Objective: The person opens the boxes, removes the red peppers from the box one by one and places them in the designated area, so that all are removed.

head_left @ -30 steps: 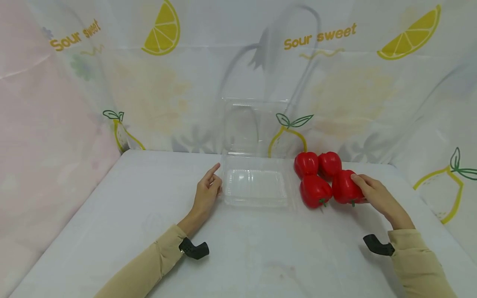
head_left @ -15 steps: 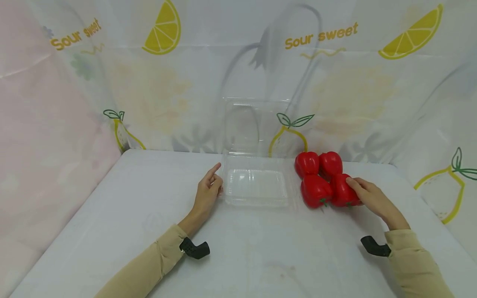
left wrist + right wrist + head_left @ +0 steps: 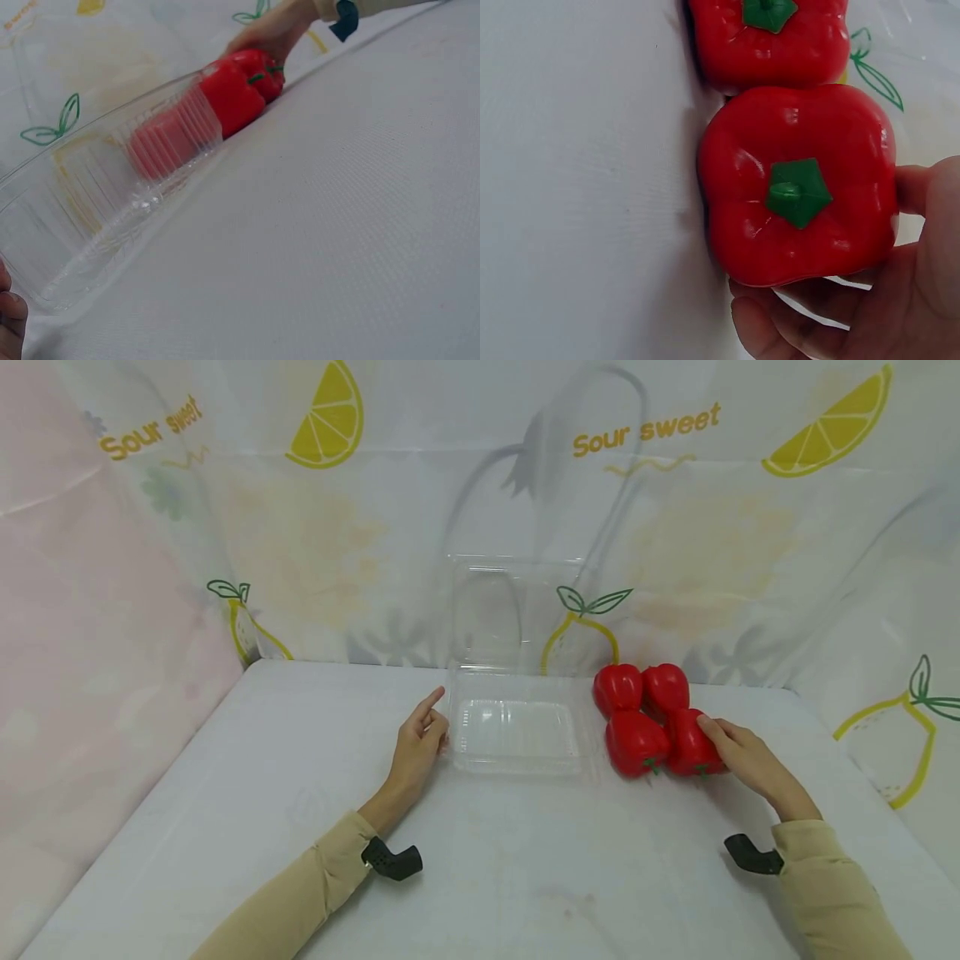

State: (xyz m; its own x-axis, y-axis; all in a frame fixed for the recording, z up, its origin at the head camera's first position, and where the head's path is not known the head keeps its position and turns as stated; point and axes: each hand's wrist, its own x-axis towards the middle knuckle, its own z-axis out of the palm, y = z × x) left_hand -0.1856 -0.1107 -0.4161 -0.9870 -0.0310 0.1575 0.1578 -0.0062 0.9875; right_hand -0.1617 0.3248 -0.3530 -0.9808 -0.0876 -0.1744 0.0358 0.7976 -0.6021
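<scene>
A red bell pepper [image 3: 686, 747] with a green stem stands front right in a tight group of red peppers. My right hand [image 3: 753, 767] holds it from the right, thumb on top and fingers curled at its side, as the right wrist view shows. Another bell pepper [image 3: 636, 745] touches its left side. My left hand [image 3: 416, 747] rests at the left wall of a clear plastic clamshell box [image 3: 517, 767], index finger extended and other fingers bent; whether they press the box is hard to see. The box lid [image 3: 487, 610] is raised, and the box holds nothing.
Two further bell peppers [image 3: 617, 691] sit behind the front pair, just right of the box. A white cloth covers the table [image 3: 525, 868], and a printed lemon curtain [image 3: 420, 527] hangs along its back edge.
My right hand has moved the front-right pepper slightly left, up against the neighbouring pepper. Its thumb has shifted left with it. My left hand and the box stay where they were.
</scene>
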